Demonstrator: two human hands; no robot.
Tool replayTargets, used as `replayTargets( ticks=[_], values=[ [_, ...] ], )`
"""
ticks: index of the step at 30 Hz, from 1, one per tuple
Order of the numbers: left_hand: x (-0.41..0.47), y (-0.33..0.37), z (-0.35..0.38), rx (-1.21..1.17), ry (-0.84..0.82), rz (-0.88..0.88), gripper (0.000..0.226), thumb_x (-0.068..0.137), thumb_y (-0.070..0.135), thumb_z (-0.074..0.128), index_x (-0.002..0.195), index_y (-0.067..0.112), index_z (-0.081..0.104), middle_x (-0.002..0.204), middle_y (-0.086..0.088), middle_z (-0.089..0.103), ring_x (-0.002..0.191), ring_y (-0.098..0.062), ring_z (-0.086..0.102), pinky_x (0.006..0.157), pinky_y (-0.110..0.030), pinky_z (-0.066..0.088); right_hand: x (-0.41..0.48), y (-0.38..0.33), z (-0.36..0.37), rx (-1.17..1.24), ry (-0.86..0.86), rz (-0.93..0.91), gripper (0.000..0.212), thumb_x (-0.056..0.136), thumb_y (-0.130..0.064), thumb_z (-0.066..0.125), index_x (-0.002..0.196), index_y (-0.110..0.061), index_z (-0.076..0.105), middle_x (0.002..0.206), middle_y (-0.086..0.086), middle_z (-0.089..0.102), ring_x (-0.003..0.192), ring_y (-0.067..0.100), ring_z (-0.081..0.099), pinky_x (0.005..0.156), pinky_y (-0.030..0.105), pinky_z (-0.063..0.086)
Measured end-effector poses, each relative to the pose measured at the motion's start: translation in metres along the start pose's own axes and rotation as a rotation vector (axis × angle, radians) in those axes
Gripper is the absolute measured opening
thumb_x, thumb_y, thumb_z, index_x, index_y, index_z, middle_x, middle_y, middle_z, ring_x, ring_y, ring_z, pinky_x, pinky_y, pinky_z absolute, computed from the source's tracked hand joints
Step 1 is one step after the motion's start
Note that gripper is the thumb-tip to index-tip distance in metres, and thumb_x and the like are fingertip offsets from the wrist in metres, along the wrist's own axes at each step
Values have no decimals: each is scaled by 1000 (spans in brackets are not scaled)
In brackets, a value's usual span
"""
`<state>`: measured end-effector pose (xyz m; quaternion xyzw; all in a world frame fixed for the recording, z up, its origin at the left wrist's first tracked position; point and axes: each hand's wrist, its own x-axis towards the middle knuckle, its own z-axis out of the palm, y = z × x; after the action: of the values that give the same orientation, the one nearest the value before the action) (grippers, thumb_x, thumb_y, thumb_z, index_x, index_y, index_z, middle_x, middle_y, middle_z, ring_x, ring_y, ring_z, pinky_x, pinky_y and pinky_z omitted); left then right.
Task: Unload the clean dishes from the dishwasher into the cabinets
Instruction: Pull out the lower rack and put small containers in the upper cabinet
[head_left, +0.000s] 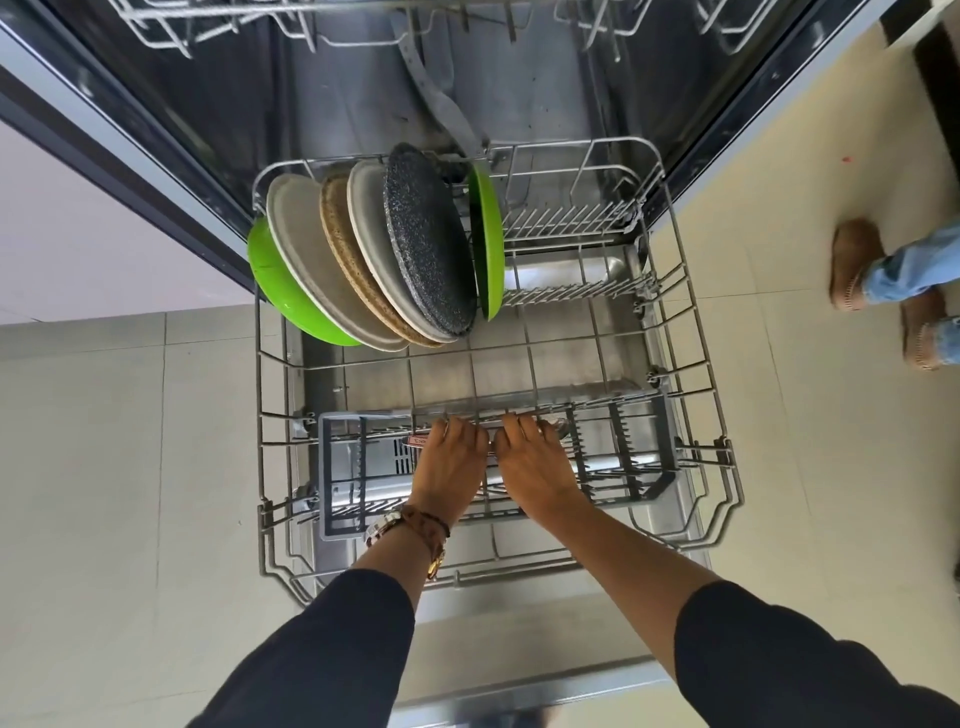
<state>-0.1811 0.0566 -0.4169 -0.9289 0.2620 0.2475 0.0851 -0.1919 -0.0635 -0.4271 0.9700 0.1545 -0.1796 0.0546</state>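
Note:
The lower rack (691, 332) is pulled out over the open dishwasher door. At its back left, several plates stand on edge: a green bowl (283, 291), a beige plate (311, 260), a brown plate (340, 244), a grey plate (371, 234), a dark speckled plate (428, 239) and a green plate (488, 244). The grey cutlery basket (644, 467) lies at the front. My left hand (449, 462) and my right hand (535, 462) rest side by side in it, fingers curled over cutlery. A red-labelled handle (415, 440) pokes out beside the left hand, and a metal end (558, 426) shows past the right fingers.
The upper rack (208, 26) hangs above at the top edge. The open door (519, 634) juts toward me under my arms. Another person's feet in brown shoes (857, 260) stand on the tiled floor to the right. A pale cabinet front (78, 234) is on the left.

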Motion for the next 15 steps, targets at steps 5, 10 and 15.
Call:
replayTargets(
  ticks=[5, 10, 15],
  values=[
    [-12, -2, 5, -75, 92, 85, 26, 90, 5, 38, 110, 7, 54, 105, -8, 61, 97, -24, 57, 93, -35, 45, -5, 14, 3, -38, 40, -143, 26, 57, -27, 81, 71, -9, 69, 72, 7, 68, 70, 21, 65, 68, 31, 56],
    [-28, 1, -3, -157, 61, 156, 28, 98, 7, 25, 122, 4, 39, 115, -13, 49, 103, -27, 51, 94, -37, 40, -17, 21, -19, -19, -153, -249, 33, 89, -35, 53, 102, -5, 59, 89, 13, 70, 84, 27, 67, 84, 37, 48],
    [-36, 4, -41, -193, 60, 187, 28, 98, 8, 30, 124, 5, 39, 113, -12, 54, 99, -25, 56, 89, -33, 46, -23, 32, -62, -25, -165, -227, 30, 98, -26, 40, 115, -4, 54, 97, 13, 70, 92, 28, 67, 93, 39, 46]
  ],
)
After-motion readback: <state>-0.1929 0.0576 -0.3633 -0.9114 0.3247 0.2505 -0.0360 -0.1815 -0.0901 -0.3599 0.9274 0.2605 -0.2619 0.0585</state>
